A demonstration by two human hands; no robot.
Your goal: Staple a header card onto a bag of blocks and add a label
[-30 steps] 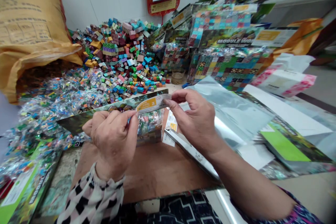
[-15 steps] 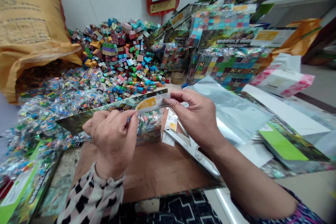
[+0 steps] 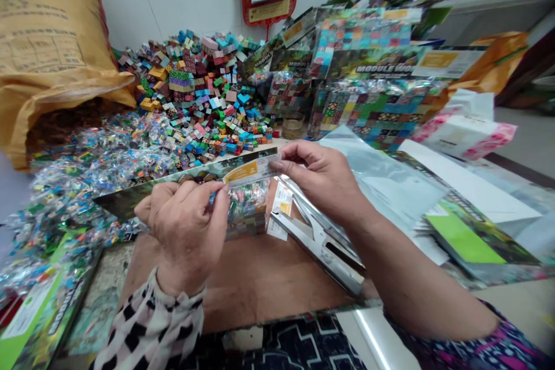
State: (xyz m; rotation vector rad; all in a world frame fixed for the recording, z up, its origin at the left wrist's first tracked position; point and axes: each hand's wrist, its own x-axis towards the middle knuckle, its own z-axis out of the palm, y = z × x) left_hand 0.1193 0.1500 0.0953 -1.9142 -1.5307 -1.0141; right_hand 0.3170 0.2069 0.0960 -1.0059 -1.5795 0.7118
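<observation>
My left hand (image 3: pixel 186 237) and my right hand (image 3: pixel 323 182) both pinch the printed header card (image 3: pixel 249 170) folded over the top of a clear bag of small coloured blocks (image 3: pixel 245 208). The left fingers grip near the card's middle, the right fingers hold its right end. The bag hangs below the card, just above a brown board (image 3: pixel 260 277). A metal stapler (image 3: pixel 318 240) lies on the board under my right wrist, its jaws pointing left toward the bag.
A heap of loose coloured blocks (image 3: pixel 199 92) fills the back, with small clear packets (image 3: pixel 95 167) spread at left and a yellow sack (image 3: pixel 52 52) behind. Packed printed bags (image 3: pixel 373 98) stand at back right. Flat empty bags and cards (image 3: pixel 468 225) lie at right.
My right wrist has lifted slightly, showing more of the stapler beneath it. Both hands keep their grip on the header card; the bag has barely moved.
</observation>
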